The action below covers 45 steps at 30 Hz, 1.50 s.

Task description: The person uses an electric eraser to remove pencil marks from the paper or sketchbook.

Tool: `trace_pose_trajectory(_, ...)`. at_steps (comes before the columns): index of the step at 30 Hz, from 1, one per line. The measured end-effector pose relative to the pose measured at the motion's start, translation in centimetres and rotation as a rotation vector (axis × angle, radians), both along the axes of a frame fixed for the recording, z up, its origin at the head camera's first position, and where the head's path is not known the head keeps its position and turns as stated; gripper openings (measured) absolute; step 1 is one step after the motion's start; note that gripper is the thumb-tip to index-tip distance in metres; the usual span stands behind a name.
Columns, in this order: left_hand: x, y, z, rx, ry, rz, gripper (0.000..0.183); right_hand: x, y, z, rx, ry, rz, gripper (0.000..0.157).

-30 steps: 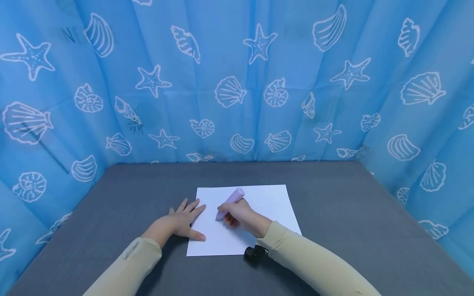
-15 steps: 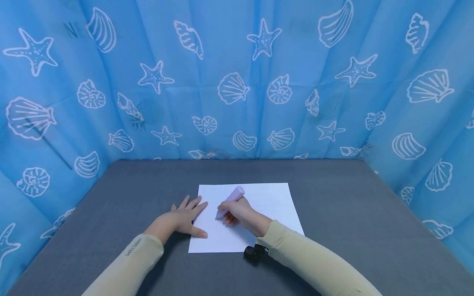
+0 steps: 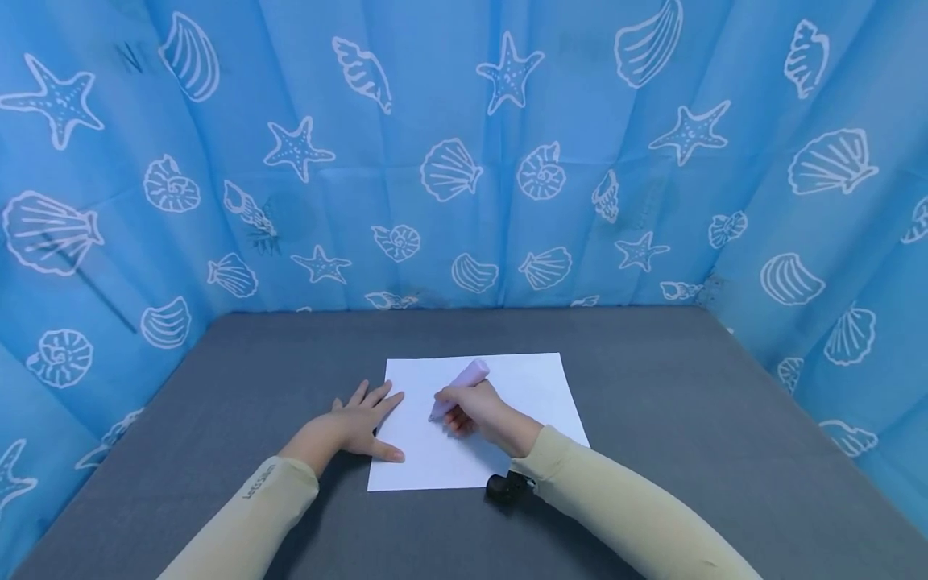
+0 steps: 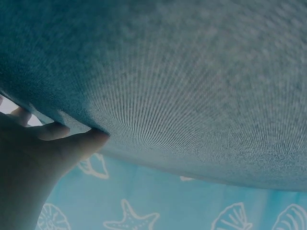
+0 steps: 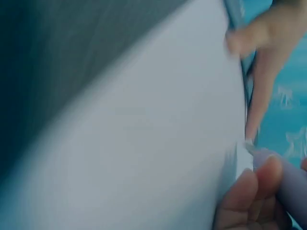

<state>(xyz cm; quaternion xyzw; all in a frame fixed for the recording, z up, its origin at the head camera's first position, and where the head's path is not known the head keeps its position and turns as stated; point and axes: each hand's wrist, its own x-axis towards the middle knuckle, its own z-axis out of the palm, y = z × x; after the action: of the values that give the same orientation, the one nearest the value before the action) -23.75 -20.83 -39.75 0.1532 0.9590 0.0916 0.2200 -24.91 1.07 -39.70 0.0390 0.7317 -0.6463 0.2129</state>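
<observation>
A white sheet of paper [image 3: 522, 395] lies on the grey cloth-covered table. My left hand [image 3: 355, 427] rests with spread fingers across the sheet's left edge, its thumb and fingertips on the paper. Over the left-centre of the sheet, my right hand [image 3: 478, 411] grips a thick lilac pen [image 3: 467, 375] between thumb and fingers. The pen leans to the right, and its narrow tip points down at the paper. In the right wrist view the pen [image 5: 292, 187] shows its pale tip close to the sheet, near the fingers [image 5: 242, 191]. No clear mark stands out on the paper.
Grey cloth [image 3: 652, 387] covers the table around the sheet. A blue curtain [image 3: 449, 234] with white shells and starfish hangs behind it and along both sides. A small black device [image 3: 507, 488] sits under the right wrist.
My right hand and the pen have shifted slightly right and away from me over the paper. My left hand keeps its place on the sheet. The head view has shifted a little.
</observation>
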Motion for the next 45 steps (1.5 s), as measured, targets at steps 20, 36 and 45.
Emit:
trace_pose_trajectory(20, 0.2, -1.9, -0.6, 0.048, 0.070, -0.010, 0.108, 0.5, 18.6, 1.8, -0.360, 0.002, -0.305, 0.026)
trace_pose_trajectory(36, 2.4, -1.8, -1.0, -0.075, 0.303, 0.016, 0.079, 0.4, 21.9, -0.2, -0.490, -0.037, -0.247, 0.024)
trace_pose_trajectory(45, 2.9, -2.7, -0.6, -0.031, 0.283, 0.052, 0.074, 0.3, 21.4, 0.0, 0.107, 0.026, -0.197, 0.035)
